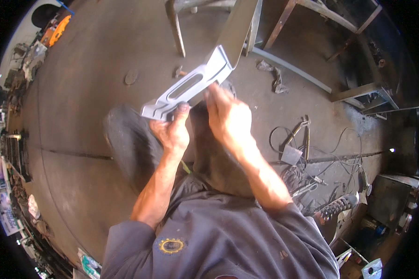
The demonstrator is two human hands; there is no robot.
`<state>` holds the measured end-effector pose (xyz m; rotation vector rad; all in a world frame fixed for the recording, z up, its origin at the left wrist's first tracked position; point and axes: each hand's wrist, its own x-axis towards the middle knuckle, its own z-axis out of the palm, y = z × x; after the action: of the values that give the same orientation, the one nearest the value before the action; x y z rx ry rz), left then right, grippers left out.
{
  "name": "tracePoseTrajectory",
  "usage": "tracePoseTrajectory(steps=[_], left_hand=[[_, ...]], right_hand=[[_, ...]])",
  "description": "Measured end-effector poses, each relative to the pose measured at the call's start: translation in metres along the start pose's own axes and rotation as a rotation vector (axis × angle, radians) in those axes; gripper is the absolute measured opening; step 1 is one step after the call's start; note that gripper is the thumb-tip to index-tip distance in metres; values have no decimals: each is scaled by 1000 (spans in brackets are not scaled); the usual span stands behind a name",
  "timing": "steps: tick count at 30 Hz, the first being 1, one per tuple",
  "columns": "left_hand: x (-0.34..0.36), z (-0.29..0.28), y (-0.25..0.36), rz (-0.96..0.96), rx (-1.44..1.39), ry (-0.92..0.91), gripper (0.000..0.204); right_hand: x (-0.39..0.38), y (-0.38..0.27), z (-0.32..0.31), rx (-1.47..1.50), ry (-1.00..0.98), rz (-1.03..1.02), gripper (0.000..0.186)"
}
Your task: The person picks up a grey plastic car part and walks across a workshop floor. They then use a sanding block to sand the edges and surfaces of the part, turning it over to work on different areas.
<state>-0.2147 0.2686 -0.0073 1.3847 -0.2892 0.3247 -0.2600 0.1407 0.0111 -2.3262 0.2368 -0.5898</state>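
Note:
A silver-white shaped panel (198, 88) with a long rounded slot and stepped ends is held up at a slant above my knees. I cannot tell what it is a part of. My left hand (172, 132) grips its lower left end, thumb on top and the other fingers hidden beneath. My right hand (230, 116) is at the panel's near edge, toward its far right end. Those fingers are smeared by motion, so whether they press on it or hold something small is unclear. Just beyond the panel's far end rises a long tan board (237, 30).
Metal frame legs (174, 28) and a long metal bar (293, 69) lie ahead. A hammer (179, 72) and a crumpled rag (277, 79) are on the floor. Right of me are long-handled pliers (306, 132) and tangled cables (344, 160). Cluttered items line the left wall.

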Motion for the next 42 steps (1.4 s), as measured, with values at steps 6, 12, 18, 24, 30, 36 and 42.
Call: tracePoseTrajectory(steps=[6, 12, 18, 24, 30, 36, 42], left_hand=[[11, -2, -4, -75, -133, 15, 28], [12, 4, 6, -80, -204, 52, 33], [17, 8, 1, -133, -317, 152, 37], [23, 11, 4, -139, -406, 204, 40], [29, 7, 0, -251, -421, 270, 33], [30, 10, -2, -324, -342, 301, 37], [18, 13, 1, -264, -324, 288, 32]], right_hand=[[13, 7, 5, 62, 105, -189, 37], [6, 16, 9, 24, 85, -301, 54], [-2, 3, 13, 42, 67, -328, 46], [3, -7, 21, 40, 18, -326, 46], [24, -11, 13, 4, -57, -405, 43], [44, -11, 10, -23, 55, -410, 38], [47, -27, -9, -180, -24, -214, 32]])
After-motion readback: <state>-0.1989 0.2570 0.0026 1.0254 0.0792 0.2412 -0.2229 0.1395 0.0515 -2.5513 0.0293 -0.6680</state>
